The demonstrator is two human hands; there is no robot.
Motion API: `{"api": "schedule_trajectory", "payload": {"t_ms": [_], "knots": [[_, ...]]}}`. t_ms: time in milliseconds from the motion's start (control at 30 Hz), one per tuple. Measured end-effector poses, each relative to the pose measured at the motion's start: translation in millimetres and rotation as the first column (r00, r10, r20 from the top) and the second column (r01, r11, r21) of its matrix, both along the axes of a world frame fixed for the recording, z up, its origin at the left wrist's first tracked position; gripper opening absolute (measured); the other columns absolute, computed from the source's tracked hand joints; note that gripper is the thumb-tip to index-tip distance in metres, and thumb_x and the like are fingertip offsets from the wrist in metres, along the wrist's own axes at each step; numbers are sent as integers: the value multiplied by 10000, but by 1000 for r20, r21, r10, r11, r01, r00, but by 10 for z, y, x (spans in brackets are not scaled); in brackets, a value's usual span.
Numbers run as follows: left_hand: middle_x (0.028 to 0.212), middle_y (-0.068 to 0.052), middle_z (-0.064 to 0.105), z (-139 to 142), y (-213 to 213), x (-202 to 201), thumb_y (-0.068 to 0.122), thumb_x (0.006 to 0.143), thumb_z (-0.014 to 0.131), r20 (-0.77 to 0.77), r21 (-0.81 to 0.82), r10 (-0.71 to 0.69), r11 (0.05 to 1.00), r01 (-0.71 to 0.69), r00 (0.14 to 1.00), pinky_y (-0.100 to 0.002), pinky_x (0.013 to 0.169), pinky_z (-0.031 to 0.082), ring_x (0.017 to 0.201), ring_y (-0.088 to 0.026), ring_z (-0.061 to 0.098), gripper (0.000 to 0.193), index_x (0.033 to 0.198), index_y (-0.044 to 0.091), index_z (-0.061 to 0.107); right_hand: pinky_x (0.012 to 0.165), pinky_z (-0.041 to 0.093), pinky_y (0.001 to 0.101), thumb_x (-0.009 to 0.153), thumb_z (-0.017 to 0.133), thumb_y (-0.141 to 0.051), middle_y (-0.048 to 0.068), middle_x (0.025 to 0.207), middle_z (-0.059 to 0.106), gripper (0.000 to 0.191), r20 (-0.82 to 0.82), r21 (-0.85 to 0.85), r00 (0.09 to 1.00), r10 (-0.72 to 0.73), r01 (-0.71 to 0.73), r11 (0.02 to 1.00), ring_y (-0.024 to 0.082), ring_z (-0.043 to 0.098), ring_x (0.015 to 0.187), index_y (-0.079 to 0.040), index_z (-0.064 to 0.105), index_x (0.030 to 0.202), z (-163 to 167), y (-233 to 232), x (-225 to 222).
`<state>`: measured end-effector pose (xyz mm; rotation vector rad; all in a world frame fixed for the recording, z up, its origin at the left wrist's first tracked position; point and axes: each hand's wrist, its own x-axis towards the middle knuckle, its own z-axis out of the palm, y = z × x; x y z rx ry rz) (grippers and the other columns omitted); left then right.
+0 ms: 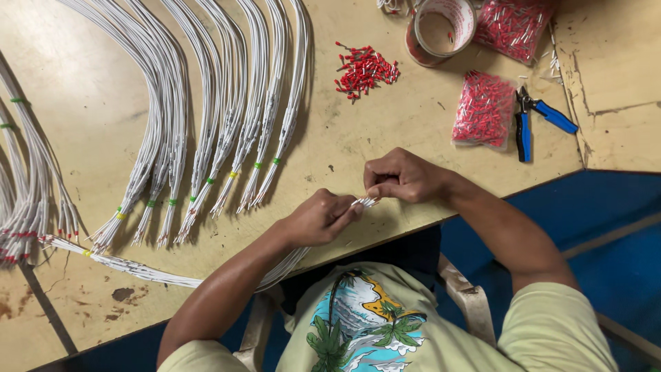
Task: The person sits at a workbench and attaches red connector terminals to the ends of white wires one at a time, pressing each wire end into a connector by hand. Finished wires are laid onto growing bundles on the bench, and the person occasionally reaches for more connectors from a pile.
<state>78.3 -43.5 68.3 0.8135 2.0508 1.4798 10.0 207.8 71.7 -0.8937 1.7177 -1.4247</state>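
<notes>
Midway, both hands work one white wire bundle's tips.
Left hand (pixel 318 219) grips the bundle (pixel 363 202) at the near table edge (pixel 413 148); right hand (pixel 399 176) pinches its tips. Banded bundles (pixel 227 117) lie far-left; loose red ferrules (pixel 365 69) remain.

White wire bundle (pixel 275 270), ends (pixel 365 202) pinched btwn both hands at table edge.

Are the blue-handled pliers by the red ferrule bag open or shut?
Open: the blue-handled pliers lie flat on the table with their two handles spread wide apart, right of the ferrule bag. Neither hand touches them.
</notes>
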Motion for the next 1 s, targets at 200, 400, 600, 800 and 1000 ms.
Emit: {"api": "schedule_trajectory", "payload": {"t_ms": [200, 400, 600, 800, 1000], "knots": [[614, -164, 565, -65, -53, 78, 221, 1087, 531, -84, 38, -31, 999, 34, 996, -436, 556, 430, 533, -328, 568, 319, 862, 17, 630, 623, 397, 240, 988, 653, -85, -22, 788, 546, 98, 84, -92, 967, -239, 246, 965, 36, 453, 729, -53, 606, 909, -160, 170, -37], [528, -72, 480, -66, -60, 80, 217, 1078, 502, 59, 20, 34, 999, -36, 998, -370, 498, 418, 462, -185, 507, 309, 899, 46, 688, 532, 306, 201, 1034, 577, -176, -41, 699, 469, 159, 532, -244, 797, -286, 468, 849, 39, 391, 590, -67, 538, 924, -227, 213, -28], [527, -72, 415, 175, 34, 91, 184, 1033, 571, 35, -42, 94, 995, -92, 995, -364, 472, 337, 473, -166, 405, 232, 890, 16, 644, 477, 275, 217, 1024, 588, -180, -23, 720, 493, 188, 532, -216, 770, -352, 525, 823, 35, 349, 536, -44, 546, 902, -214, 128, -55], [548, 15, 530, 397, 139, 4, 247, 1072, 469, 123, 37, 283, 957, -289, 951, -288, 464, 429, 472, -83, 520, 243, 960, 51, 561, 501, 289, 218, 1003, 596, -163, -12, 729, 486, 137, 539, -279, 782, -313, 517, 810, 36, 337, 545, -45, 555, 948, -128, 125, -37], [593, 12, 524, 247, 202, -177, 266, 1097, 549, 164, 70, 430, 893, -446, 888, -277, 478, 382, 519, -69, 477, 330, 870, 28, 578, 498, 299, 253, 1077, 477, -294, 19, 709, 450, 362, 521, -354, 795, -312, 534, 768, 89, 337, 556, -59, 507, 803, 209, -22, -39]]}}
